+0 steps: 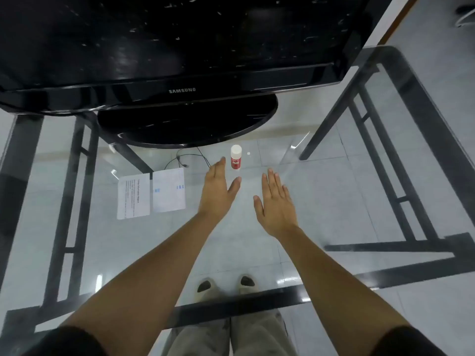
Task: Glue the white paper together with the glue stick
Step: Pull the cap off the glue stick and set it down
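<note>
Glue stick [236,157] stands beyond both outstretched hands, left [218,190], right [276,204], fingers open, empty.

Single head view, wide-angle, facing forward and steeply down through glass table [334,201] past both outstretched arms toward floor, monitor [180,60] close ahead.

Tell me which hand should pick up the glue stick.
Left, probably. The left hand is open with its fingertips right beside the upright glue stick; the right hand, also open, hangs nearer the person and farther from it.
</note>
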Demonstrator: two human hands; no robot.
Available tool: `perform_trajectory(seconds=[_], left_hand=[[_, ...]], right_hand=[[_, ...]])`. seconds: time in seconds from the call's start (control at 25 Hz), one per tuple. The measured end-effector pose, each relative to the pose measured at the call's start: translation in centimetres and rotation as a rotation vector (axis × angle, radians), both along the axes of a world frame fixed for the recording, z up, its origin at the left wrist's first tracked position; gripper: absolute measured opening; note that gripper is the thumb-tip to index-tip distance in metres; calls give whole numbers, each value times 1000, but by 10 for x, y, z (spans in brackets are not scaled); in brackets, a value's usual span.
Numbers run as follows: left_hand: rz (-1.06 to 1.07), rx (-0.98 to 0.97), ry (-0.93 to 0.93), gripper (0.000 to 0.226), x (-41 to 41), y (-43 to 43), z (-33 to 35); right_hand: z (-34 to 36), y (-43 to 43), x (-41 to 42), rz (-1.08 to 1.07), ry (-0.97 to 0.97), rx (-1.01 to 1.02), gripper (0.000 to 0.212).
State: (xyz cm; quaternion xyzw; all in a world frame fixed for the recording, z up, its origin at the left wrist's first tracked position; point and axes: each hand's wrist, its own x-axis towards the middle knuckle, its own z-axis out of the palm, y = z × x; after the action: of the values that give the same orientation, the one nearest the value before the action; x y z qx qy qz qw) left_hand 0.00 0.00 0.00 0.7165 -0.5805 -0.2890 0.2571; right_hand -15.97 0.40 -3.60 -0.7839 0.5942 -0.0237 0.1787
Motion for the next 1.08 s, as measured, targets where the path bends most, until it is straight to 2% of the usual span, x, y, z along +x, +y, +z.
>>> perform_trajectory(seconds=[0.12,0.28,0.44,0.56,0.64,0.76,0.84,0.96,1.08], left_hand=[[108,-43,84,63,0,-18,-4],[126,-100,160,47,-3,-29,-10],[120,-140,157,26,-6,-32,-11],[124,-135,169,24,-5,-28,-5],[83,-153,182,24,0,-22,3],[-26,-143,126,25,8,-11,11],[-77,-129,98,27,11,-6,16],[-116,-114,96,31,10,-3,25],[-165,-116,88,32,10,-3,33]], right_hand=[[-4,-1,0,-9,56,-31,60],[-6,1,-1,2,65,-29,61],[-5,1,-1,0,77,-23,61],[-2,1,-1,12,54,-5,60],[8,-7,-3,-22,-64,3,55],[39,-34,-5,-180,-442,5,41],[63,-49,-3,-222,-651,63,38],[88,-58,6,-163,-751,196,38],[93,-61,12,-169,-813,231,31]])
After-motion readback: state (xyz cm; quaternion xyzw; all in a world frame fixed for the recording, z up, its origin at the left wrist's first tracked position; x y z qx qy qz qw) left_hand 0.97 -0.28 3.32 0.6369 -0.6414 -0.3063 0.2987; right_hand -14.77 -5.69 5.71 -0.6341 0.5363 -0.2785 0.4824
